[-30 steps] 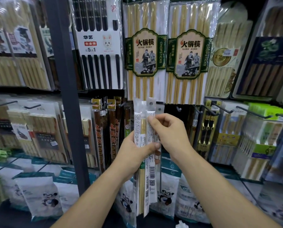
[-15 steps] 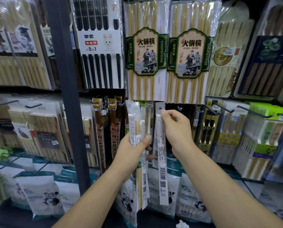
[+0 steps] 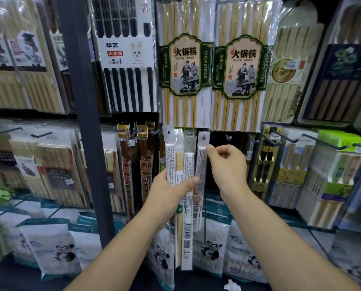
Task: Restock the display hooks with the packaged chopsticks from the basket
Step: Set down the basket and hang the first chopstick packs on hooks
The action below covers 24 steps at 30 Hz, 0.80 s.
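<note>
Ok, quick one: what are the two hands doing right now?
Left hand: grips a bundle of narrow chopstick packs.
Right hand: pinches one single pack near its top.

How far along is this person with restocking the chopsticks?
Midway, it seems. What is already hung, I cannot tell. The right hand pinches one narrow pack, its hang hole level with a bare hook; whether it is on a hook is unclear. The left hand holds a bundle of packs not yet hung. The basket is out of view.
</note>
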Available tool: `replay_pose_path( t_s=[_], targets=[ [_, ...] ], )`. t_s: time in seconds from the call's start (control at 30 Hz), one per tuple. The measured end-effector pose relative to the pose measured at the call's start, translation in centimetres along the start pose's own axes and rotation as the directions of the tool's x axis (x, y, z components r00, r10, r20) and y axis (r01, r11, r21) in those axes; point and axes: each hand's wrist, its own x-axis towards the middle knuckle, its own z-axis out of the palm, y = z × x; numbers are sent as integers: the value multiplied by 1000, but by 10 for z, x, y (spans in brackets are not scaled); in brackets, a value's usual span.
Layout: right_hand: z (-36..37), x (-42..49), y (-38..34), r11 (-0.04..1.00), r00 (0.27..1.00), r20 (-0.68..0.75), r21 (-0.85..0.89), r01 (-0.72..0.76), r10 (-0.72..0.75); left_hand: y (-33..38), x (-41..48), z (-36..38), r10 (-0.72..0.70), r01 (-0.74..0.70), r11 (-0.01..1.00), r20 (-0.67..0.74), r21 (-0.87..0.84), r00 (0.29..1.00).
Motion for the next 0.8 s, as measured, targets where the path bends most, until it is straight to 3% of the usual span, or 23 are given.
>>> replay_pose_path(
  t_s=[0.07,0.13,0.2,0.3,0.5,0.8],
  targets=[
    [-3,-4,-2,998,996,84,54,-12,8,3,0,1,37,-35,994,-18,102,999],
    [-5,-11,-6,992,968,251,117,-39,8,3,1,2,56,-55,991,-3,122,998],
    [-4,-16,-9,992,943,332,121,-16,-25,4,1,4,68,-68,989,9,133,998],
    [-3,-16,-13,995,951,303,97,29,-57,6,1,5,71,-70,987,-4,144,997],
    [-2,-3,-15,987,982,191,156,-29,-1,5,2,3,24,-23,1000,-87,15,996],
    [7,5,-7,995,992,122,97,16,-28,6,0,1,-7,6,999,-45,-35,999]
  ],
)
